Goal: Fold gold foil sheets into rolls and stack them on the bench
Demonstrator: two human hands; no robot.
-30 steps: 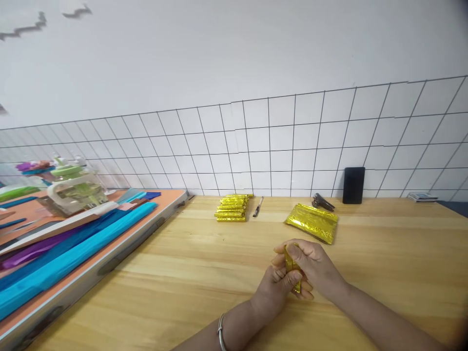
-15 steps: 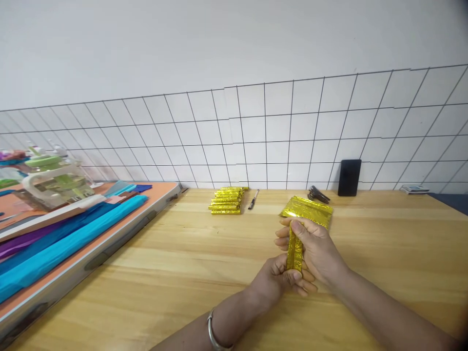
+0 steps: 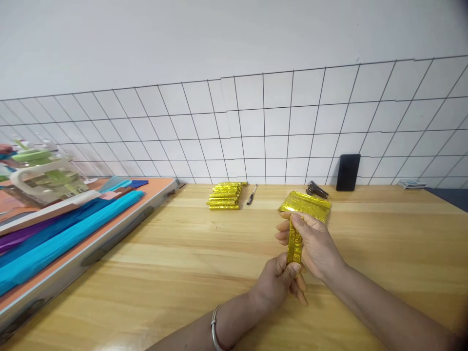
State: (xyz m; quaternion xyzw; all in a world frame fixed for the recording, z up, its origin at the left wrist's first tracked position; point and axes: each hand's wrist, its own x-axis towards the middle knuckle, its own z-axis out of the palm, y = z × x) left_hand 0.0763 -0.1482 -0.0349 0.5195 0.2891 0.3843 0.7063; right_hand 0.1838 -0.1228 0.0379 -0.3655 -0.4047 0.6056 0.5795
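Observation:
A narrow folded strip of shiny gold foil paper (image 3: 295, 241) is held upright between my two hands, above the wooden table. My left hand (image 3: 280, 280) pinches its lower end, thumb on top, with the other fingers behind it. At the upper end my right hand (image 3: 316, 241) grips the strip, thumb pressed on its face and fingers behind. Just beyond the right hand lies a flat stack of gold foil sheets (image 3: 307, 204), partly covered by that hand. Further left, a pile of folded gold strips (image 3: 224, 196) rests near the wall.
A pen (image 3: 252, 194) lies right of the pile. Behind the foil sheets is a black stapler (image 3: 317, 189); a black phone (image 3: 348, 172) leans on the tiled wall. At left, an orange-topped case (image 3: 161, 185) carries blue paper rolls (image 3: 91, 226) and a clear jug (image 3: 47, 178).
Both hands still hold the gold strip. The left hand's fingers have extended a little downward below it. The whole view has shifted slightly.

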